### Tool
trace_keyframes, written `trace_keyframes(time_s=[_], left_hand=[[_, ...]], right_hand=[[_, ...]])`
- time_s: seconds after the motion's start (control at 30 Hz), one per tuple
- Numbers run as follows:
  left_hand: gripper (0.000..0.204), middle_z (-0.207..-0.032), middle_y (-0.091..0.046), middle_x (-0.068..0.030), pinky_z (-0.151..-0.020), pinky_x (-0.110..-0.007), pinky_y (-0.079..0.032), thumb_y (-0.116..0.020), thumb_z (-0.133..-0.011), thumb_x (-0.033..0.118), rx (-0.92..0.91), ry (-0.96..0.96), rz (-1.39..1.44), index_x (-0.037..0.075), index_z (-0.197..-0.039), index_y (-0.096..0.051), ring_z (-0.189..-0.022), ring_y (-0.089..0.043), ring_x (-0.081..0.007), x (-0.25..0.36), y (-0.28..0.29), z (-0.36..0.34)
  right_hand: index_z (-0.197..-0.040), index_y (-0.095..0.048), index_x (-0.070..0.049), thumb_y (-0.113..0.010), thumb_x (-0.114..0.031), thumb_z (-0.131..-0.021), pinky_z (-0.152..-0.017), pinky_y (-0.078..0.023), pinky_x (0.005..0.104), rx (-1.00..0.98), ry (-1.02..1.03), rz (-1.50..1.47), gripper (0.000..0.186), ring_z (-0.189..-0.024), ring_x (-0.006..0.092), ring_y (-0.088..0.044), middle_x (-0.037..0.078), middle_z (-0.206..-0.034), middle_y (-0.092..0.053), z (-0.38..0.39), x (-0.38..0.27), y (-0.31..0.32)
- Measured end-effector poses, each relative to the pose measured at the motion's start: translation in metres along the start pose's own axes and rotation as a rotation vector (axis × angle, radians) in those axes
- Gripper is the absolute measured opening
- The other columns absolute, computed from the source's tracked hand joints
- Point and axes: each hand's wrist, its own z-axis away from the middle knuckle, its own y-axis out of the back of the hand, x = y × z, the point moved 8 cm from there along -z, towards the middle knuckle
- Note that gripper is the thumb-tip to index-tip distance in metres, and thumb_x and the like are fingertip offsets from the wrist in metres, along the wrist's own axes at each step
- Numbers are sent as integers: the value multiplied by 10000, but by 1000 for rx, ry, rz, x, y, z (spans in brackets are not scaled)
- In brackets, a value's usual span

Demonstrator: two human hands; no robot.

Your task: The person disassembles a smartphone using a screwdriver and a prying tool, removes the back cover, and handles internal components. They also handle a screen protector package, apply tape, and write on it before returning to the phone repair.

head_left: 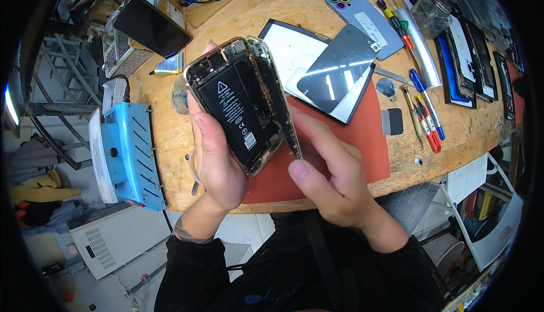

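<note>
An opened smartphone is held up above the red mat, tilted, its black battery facing me. My left hand grips the phone body along its left edge, the thumb in front and the other fingers mostly hidden behind. The phone's screen panel stands swung out from the body at the right side, seen nearly edge-on. My right hand is closed on the lower end of that panel, thumb near its corner and fingers behind it. Brownish residue shows along the inner edge between the two halves.
Behind the phone, a dark glass panel lies across a white box. A blue-grey phone, screwdriver, pens and red-handled tweezers lie to the right. A blue machine sits at the left edge; a black-screened phone stands behind it.
</note>
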Motion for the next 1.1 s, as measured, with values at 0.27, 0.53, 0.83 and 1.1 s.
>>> trace_keyframes(time_s=[0.27, 0.53, 0.83, 1.1], left_hand=[[801, -1334, -614, -222, -1021, -438, -546, -246, -1060, 668, -30, -59, -24, 156, -1658, -98, -1189, -652, -294, 8, -8, -2], [753, -1352, -601, -221, -1038, -440, -538, -226, -1080, 623, -17, -6, 85, 149, -1654, -115, -1225, -635, -299, 6, -11, 1], [667, -1586, -409, -157, -1170, -453, -423, -237, -1118, 464, -196, 47, 322, 74, -1647, -124, -1422, -483, -293, 7, -19, 5], [620, -1610, -374, -151, -1189, -473, -389, -368, -1132, 339, -273, 70, 512, 85, -1644, -126, -1451, -440, -298, 10, -27, 2]], right_hand=[[-1505, -395, 126, -496, -158, -1063, -1149, -404, 379, -2, 2, -48, 535, -1406, 333, -514, 283, -1501, -506, 4, -5, 9], [-1501, -389, 138, -475, -173, -1081, -1150, -405, 386, 18, -1, -10, 530, -1403, 346, -515, 291, -1506, -497, 10, -6, 8], [-1486, -406, 146, -470, -241, -1104, -1133, -420, 394, 57, 7, 15, 547, -1372, 357, -545, 302, -1480, -519, 14, -6, 12], [-1452, -452, 121, -509, -274, -1093, -1041, -455, 323, 162, -16, 77, 536, -1209, 214, -607, 181, -1328, -630, 16, -1, 23]])
